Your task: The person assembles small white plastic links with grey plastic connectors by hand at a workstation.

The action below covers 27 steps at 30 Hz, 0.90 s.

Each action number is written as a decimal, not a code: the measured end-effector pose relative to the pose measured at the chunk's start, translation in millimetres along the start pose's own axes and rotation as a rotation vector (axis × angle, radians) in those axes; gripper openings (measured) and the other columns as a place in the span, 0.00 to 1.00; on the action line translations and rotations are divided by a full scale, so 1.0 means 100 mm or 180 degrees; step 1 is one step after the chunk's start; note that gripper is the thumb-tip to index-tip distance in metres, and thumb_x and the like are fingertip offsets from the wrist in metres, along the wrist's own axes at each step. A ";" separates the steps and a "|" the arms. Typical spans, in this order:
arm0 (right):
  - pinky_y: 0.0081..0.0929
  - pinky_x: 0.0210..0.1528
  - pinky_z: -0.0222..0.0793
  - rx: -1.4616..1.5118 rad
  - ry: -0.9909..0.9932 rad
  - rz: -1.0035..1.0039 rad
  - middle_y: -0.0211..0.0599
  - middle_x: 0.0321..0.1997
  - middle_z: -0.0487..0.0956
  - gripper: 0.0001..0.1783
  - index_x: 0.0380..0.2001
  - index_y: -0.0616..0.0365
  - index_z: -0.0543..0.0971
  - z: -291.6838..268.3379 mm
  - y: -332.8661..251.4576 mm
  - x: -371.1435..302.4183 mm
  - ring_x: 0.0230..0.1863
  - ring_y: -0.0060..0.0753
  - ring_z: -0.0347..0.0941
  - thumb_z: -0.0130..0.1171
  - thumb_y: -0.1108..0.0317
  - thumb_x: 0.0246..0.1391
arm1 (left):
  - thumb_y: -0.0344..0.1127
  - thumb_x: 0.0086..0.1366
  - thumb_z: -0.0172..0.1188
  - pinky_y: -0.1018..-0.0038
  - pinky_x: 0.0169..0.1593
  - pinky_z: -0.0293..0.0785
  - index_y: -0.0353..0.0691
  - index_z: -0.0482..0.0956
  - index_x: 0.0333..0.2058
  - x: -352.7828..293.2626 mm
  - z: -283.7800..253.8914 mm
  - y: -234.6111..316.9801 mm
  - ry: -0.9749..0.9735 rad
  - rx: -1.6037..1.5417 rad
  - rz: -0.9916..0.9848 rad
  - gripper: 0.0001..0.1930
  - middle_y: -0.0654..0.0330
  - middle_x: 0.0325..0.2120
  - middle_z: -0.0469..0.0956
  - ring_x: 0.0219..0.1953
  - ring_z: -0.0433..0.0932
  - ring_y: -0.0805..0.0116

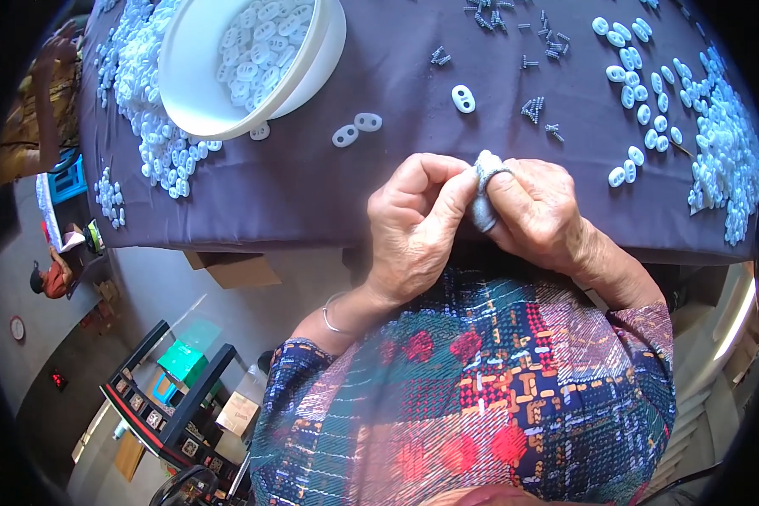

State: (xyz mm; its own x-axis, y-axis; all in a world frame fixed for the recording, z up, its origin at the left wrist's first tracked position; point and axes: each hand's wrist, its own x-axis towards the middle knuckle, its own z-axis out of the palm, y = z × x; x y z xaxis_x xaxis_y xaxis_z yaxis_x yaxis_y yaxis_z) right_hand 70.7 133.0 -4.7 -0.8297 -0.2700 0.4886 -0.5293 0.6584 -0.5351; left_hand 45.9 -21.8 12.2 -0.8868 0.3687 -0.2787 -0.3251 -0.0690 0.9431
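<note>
My left hand (417, 223) and my right hand (538, 207) meet just over the table's near edge, thumbs and fingers pinched together. Whatever they hold between the fingertips is too small and too covered to make out. A grey cloth finger cover (483, 211) wraps a finger of my right hand. Just beyond the hands lies a white oval plastic piece with two holes (463, 99). To its left, two similar translucent pieces (357, 130) lie end to end. Small metal springs (532, 109) are scattered beyond my right hand.
A white tub (329, 59) of translucent two-holed pieces stands at the back left, beside a heap of them (148, 101). Another heap (725, 152) of small pieces covers the right side of the dark tablecloth (270, 194). An open cardboard box (243, 270) is below the table's edge.
</note>
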 end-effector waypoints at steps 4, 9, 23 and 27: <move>0.29 0.18 0.66 0.0093 0.0066 0.0016 0.37 0.16 0.68 0.10 0.23 0.65 0.70 0.01 -0.01 0.00 0.16 0.36 0.68 0.59 0.78 0.33 | 0.27 0.62 0.56 0.86 0.33 0.71 0.32 0.74 0.33 0.00 0.00 0.02 -0.0022 0.0011 -0.0094 0.04 0.65 0.27 0.76 0.29 0.72 0.82; 0.31 0.19 0.67 0.0204 0.0187 0.0282 0.40 0.18 0.69 0.11 0.26 0.66 0.71 0.03 -0.02 0.02 0.18 0.39 0.70 0.60 0.79 0.34 | 0.28 0.62 0.56 0.85 0.35 0.71 0.32 0.74 0.34 0.02 -0.01 0.01 0.0003 -0.0117 0.0002 0.05 0.64 0.28 0.76 0.30 0.73 0.82; 0.32 0.20 0.68 0.0451 0.0162 0.0183 0.43 0.20 0.71 0.09 0.23 0.65 0.70 0.05 -0.02 0.08 0.20 0.44 0.72 0.60 0.76 0.41 | 0.27 0.63 0.55 0.84 0.34 0.70 0.32 0.75 0.34 0.04 -0.11 0.02 -0.0003 -0.0279 -0.0196 0.04 0.64 0.28 0.76 0.29 0.72 0.81; 0.29 0.22 0.69 0.0336 0.0304 0.0299 0.41 0.22 0.72 0.20 0.40 0.72 0.73 -0.09 -0.12 0.06 0.21 0.39 0.72 0.62 0.75 0.40 | 0.27 0.63 0.54 0.83 0.32 0.70 0.32 0.74 0.33 -0.03 -0.11 0.16 0.0007 0.0202 -0.0058 0.04 0.62 0.27 0.76 0.28 0.73 0.79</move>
State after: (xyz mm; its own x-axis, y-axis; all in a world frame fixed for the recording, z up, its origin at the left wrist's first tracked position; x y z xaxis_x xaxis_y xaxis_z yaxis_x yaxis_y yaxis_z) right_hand 74.1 129.8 11.4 -0.8585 -0.1393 0.4935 -0.4700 0.5988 -0.6485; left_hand 39.4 -34.2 25.9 -0.8816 0.3674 -0.2962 -0.3197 -0.0033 0.9475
